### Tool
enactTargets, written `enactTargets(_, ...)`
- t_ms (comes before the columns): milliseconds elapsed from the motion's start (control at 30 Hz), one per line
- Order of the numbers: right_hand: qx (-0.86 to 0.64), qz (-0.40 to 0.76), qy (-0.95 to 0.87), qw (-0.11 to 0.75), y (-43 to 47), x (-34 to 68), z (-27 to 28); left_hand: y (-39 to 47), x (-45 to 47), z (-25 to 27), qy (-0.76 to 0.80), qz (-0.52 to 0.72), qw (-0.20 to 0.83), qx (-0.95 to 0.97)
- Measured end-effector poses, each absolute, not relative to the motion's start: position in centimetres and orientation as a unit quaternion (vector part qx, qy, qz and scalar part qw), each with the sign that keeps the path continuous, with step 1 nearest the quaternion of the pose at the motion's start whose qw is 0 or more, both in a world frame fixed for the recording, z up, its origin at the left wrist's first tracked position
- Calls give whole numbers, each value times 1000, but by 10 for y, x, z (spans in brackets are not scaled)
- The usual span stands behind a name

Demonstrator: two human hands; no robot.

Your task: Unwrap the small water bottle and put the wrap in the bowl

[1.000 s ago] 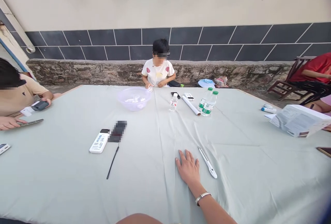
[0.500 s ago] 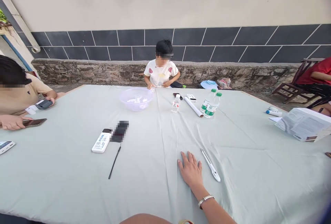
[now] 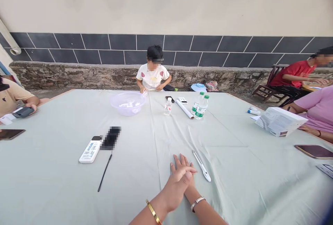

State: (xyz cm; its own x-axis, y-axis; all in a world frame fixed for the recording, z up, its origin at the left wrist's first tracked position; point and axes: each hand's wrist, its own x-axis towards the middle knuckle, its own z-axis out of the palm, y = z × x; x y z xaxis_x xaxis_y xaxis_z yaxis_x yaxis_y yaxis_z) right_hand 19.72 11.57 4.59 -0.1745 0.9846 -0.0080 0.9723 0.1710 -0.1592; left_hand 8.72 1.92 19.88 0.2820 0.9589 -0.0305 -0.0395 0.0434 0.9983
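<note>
My right hand (image 3: 180,161) lies palm down on the cloth-covered table (image 3: 130,190), its fingers stretched out and partly spread. Across the back of it rests my left hand (image 3: 174,187), fingers extended to the right, covering its knuckles and wrist side; neither hand holds an object. Just right of my hands lies a white utility knife (image 3: 202,166), apart from the fingers. To the left are a white device with printed labels (image 3: 90,150) and a black blurred object (image 3: 111,138) with a dark wrist strap (image 3: 105,173).
A translucent purple basin (image 3: 128,104), a small bottle (image 3: 168,107), a paper roll (image 3: 185,109) and two green-capped bottles (image 3: 199,107) stand or lie farther back. On the right are a white box (image 3: 281,121) and a phone (image 3: 314,151). People sit around the table.
My left hand has come in from below and been laid over my right hand. The view has turned to the right, showing more people there.
</note>
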Motion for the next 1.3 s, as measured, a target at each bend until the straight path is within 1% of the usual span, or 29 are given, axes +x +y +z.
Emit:
enactTargets(100, -648, 65, -758, 22, 115, 195, 49, 29, 86, 156, 544, 338, 484, 597)
enactTargets(167, -656, 73, -751, 9, 115, 193, 54, 31, 83, 131, 618, 245, 402, 629)
enactTargets(233, -660, 75, -747, 1, 115, 191, 59, 32, 78, 113, 655, 169, 342, 652)
enactTargets(333, -660, 72, -748, 3, 114, 190, 63, 31, 70, 98, 669, 114, 302, 670)
enactTargets(600, -660, 68, -748, 12, 112, 190, 65, 30, 67, 86, 681, 75, 255, 683)
enactTargets(767, -659, 69, -749, 8, 113, 190, 65, 29, 69, 86, 679, 54, 255, 686)
enactTargets(967, -661, 67, -747, 4, 113, 190, 65, 27, 69, 76, 674, 66, 262, 687)
enactTargets(1300, -660, 74, -747, 1, 114, 190, 65, 26, 69, 74, 675, 63, 255, 690)
